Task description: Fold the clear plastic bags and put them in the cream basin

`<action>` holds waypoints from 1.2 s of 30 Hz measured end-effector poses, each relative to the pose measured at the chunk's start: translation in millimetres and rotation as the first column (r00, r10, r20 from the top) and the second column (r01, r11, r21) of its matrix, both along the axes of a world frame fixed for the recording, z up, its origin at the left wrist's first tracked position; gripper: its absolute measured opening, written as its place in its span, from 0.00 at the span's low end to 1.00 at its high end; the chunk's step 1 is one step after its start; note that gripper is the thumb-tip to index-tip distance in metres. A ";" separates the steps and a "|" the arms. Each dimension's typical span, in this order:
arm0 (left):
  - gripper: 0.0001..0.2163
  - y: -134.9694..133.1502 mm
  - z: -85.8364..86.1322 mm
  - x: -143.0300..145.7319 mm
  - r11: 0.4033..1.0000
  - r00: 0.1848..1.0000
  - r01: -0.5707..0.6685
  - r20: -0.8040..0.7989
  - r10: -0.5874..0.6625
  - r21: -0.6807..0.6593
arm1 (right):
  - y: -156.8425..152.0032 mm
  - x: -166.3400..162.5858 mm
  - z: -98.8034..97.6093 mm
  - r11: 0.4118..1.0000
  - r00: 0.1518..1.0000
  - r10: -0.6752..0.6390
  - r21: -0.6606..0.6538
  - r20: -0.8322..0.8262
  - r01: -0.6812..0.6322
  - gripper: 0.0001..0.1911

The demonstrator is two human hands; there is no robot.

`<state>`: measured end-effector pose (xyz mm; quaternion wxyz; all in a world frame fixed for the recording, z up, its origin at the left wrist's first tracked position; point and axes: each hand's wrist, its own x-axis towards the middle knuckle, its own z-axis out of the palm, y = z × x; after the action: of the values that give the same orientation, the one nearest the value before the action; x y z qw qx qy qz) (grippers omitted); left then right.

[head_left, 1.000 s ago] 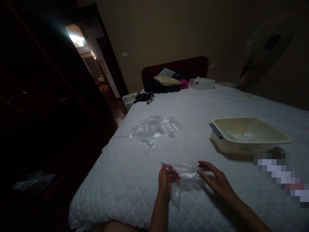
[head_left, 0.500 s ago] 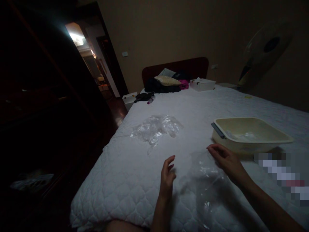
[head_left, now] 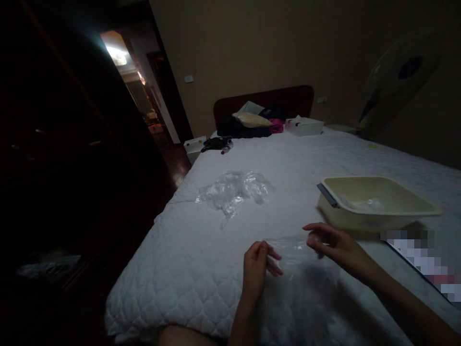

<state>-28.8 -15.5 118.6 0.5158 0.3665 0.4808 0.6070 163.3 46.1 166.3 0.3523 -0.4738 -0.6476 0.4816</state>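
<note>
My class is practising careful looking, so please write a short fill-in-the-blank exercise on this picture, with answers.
1. The left hand and right hand hold clear plastic; the cream tub is nearer the ____ hand.
2. The tub's visible handle is coloured ____.
3. In the picture, the crumpled plastic heap lies to the ____ of the tub.
4. The rolled cloth beside the yellowish cushion is ____.

Missing words: right; grey; left; pink.

The left hand (head_left: 255, 266) and right hand (head_left: 334, 244) hold a clear plastic bag (head_left: 293, 257) between them over the bed (head_left: 173, 274). A cream tub (head_left: 378, 222), containing clear plastic (head_left: 369, 204), stands near the right hand. Crumpled film (head_left: 234, 190) lies well apart from the tub.
</note>
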 end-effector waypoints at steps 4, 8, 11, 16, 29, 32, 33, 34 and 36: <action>0.23 0.8 -2.0 -9.2 0.999 1.000 -0.003 -0.005 0.002 -0.052 | 9.0 13.2 -6.9 0.998 0.998 -0.060 0.005 -0.003 0.060 0.23; 0.23 -0.7 -1.1 -8.7 0.994 0.997 0.068 0.027 -0.066 -0.081 | 14.4 14.3 -13.0 0.990 0.989 -0.136 0.021 -0.050 0.137 0.21; 0.22 -1.5 -2.5 -4.3 0.992 0.995 0.081 0.065 -0.075 -0.093 | 17.1 11.6 -18.2 0.982 0.976 -0.186 -0.026 -0.115 0.185 0.27; 0.23 0.7 -9.3 2.9 0.987 0.989 0.104 0.114 -0.090 -0.122 | 18.2 7.8 -21.1 0.999 0.999 -0.046 -0.011 0.004 0.046 0.22; 0.21 -2.7 -9.0 -0.8 0.976 0.958 0.165 0.257 -0.125 -0.140 | 25.0 4.6 18.9 0.990 0.971 0.137 -0.051 0.199 -0.129 0.22; 0.21 8.2 -22.1 -5.9 0.974 0.978 0.098 0.202 -0.057 -0.203 | 46.5 -4.0 -1.4 0.980 0.970 0.159 -0.151 0.185 -0.132 0.24; 0.22 11.6 -26.5 -7.5 0.972 0.980 0.081 0.194 -0.037 -0.219 | 53.6 -7.5 -10.6 0.975 0.971 0.165 -0.174 0.175 -0.135 0.24; 0.22 14.6 -30.5 -8.9 0.969 0.981 0.063 0.192 -0.017 -0.239 | 60.2 -11.1 -20.4 0.972 0.971 0.168 -0.191 0.171 -0.135 0.24; 0.23 19.0 -36.7 -11.3 0.960 0.982 0.036 0.188 0.018 -0.279 | 71.7 -17.8 -40.2 0.972 0.972 0.158 -0.199 0.173 -0.123 0.23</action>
<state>-40.1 3.5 81.8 0.6084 0.2327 0.5094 0.5624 145.5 117.8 126.1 0.2086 -0.5008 -0.6618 0.5175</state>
